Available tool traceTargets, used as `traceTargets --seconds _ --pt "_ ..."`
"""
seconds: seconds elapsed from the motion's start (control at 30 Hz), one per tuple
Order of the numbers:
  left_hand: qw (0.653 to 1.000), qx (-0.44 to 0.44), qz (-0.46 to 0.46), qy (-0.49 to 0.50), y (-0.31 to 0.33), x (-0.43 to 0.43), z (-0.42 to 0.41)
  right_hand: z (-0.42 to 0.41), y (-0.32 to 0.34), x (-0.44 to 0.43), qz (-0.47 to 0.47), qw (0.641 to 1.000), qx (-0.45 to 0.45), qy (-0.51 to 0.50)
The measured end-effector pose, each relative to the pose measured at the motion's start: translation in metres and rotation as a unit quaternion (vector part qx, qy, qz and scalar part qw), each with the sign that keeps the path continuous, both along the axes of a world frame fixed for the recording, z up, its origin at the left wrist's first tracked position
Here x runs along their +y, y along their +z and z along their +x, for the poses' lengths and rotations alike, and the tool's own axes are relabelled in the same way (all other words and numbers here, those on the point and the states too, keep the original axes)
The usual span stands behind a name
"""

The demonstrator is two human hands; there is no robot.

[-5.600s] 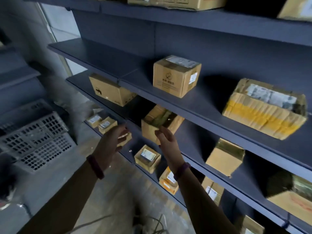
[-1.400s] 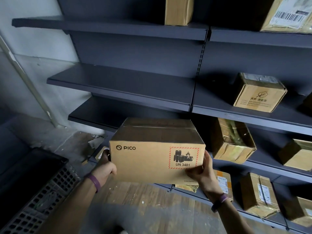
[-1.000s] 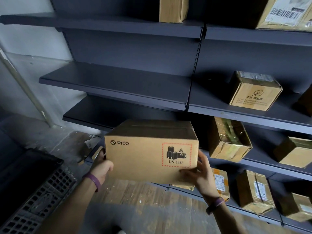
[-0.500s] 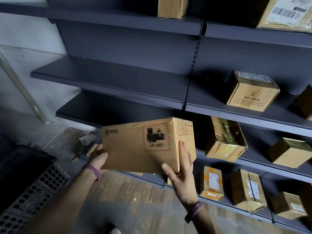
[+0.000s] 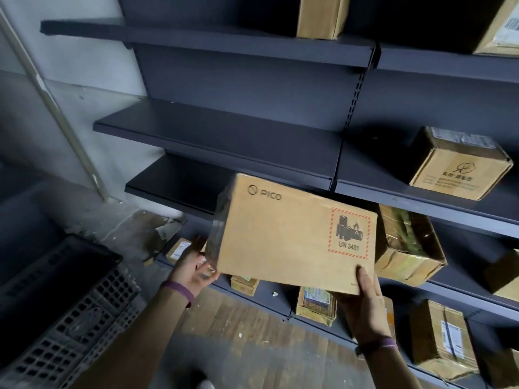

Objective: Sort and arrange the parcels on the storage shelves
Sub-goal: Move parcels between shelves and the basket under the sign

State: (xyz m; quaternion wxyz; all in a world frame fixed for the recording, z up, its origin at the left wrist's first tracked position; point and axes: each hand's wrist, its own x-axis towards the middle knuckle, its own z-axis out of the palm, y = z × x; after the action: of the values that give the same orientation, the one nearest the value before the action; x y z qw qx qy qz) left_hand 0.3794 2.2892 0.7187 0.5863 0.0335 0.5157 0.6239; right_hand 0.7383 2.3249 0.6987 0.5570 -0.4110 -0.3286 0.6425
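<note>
The left hand (image 5: 193,269) gripped the lower left corner of a brown box (image 5: 292,237), fingers curled round its short end; the right hand (image 5: 365,301) held the lower right corner, thumb lying flat up the printed face, its other fingers hidden behind the card; each wrist wore a purple band (image 5: 179,290). The box hung in the air in front of dark shelves (image 5: 224,136), tilted with its left end higher and resting on no board; its face read PICO at the upper left and carried a red-hatched battery label, UN 3481, at the right.

Below and left of the box, a black slatted crate (image 5: 64,313) stood on the floor (image 5: 238,327); just beside the box's lower left corner lay a small parcel (image 5: 177,249); under the box's right half sat a flat parcel (image 5: 317,304); lower right of the box stood a tall parcel (image 5: 443,338). Partly behind the box's right edge sat a crumpled taped parcel (image 5: 407,248); up and right of the box, a tree-logo parcel (image 5: 460,169); high above the box, a top parcel (image 5: 320,18).
</note>
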Motion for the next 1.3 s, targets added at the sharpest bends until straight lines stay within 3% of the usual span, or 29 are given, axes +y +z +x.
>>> traceTargets --seconds 0.13,0.27,0.3,0.43,0.53,0.7,0.8,0.93,1.13,1.3 --pt "0.985 -0.122 0.096 -0.071 -0.004 -0.006 -0.003 0.008 -0.017 -0.004 -0.024 0.996 -0.081 0.040" --pt "0.977 -0.137 0.140 -0.080 -0.005 -0.008 -0.007 -0.003 -0.012 0.000 -0.079 0.989 -0.121 -0.002" --pt "0.979 -0.118 0.147 -0.079 -0.002 -0.007 -0.005 -0.010 -0.016 0.006 -0.083 0.991 -0.106 -0.006" --pt "0.993 0.037 0.106 -0.027 0.003 -0.010 0.015 -0.051 0.011 0.008 -0.045 0.978 -0.204 0.015" --pt "0.986 0.114 0.123 -0.013 0.003 -0.013 0.034 -0.076 0.019 0.004 -0.054 0.987 -0.141 0.046" --pt "0.978 0.156 0.124 0.067 0.003 -0.017 0.040 -0.086 0.034 -0.002 -0.004 0.992 -0.090 0.094" --pt "0.978 0.154 0.124 0.070 0.006 -0.020 0.043 -0.089 0.040 -0.008 0.063 0.984 -0.131 0.103" --pt "0.977 0.185 0.103 -0.037 0.026 -0.023 0.038 -0.080 0.043 -0.008 0.066 0.988 -0.123 0.069" --pt "0.978 0.171 0.013 -0.123 0.054 -0.001 0.034 -0.070 0.050 -0.016 0.047 0.988 -0.129 0.069" --pt "0.961 0.159 0.024 -0.225 0.049 0.014 0.039 -0.067 0.045 -0.038 0.036 0.988 -0.150 -0.008"
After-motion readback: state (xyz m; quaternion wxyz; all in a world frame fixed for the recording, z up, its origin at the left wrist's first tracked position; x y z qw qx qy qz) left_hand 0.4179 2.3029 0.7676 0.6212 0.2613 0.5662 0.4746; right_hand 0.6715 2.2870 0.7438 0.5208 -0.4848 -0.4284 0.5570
